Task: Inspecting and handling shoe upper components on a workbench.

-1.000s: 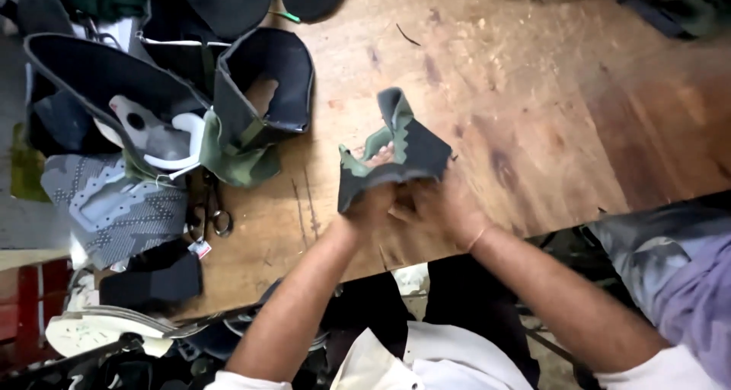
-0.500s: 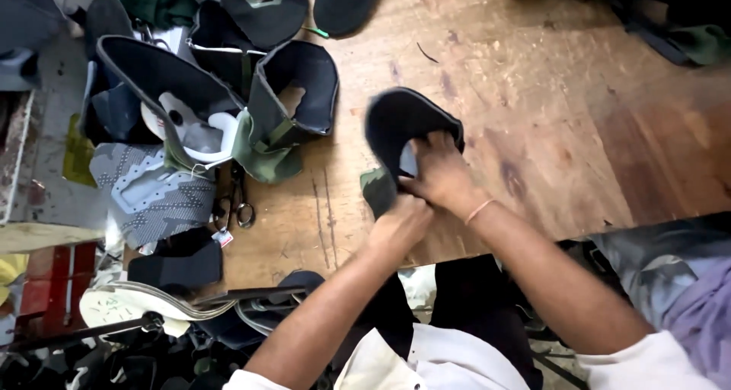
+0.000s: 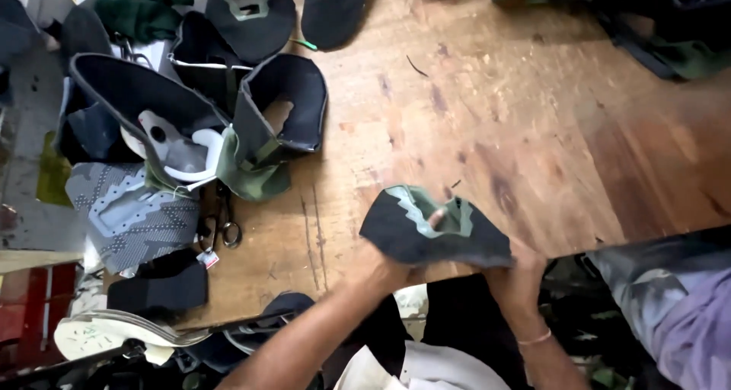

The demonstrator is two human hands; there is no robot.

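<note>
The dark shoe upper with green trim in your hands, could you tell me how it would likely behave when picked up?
The dark shoe upper sags and creases between the left hand and right hand, so probably floppy. It looks like thin fabric, so likely light and unlikely to roll.

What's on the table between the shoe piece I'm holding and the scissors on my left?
In the head view, only bare scratched wooden table lies between the dark shoe piece and the scissors; nothing else sits on that stretch.

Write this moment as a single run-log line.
left hand: grips shoe upper | right hand: grips same upper | site: wooden table edge | nearby: scissors
</note>
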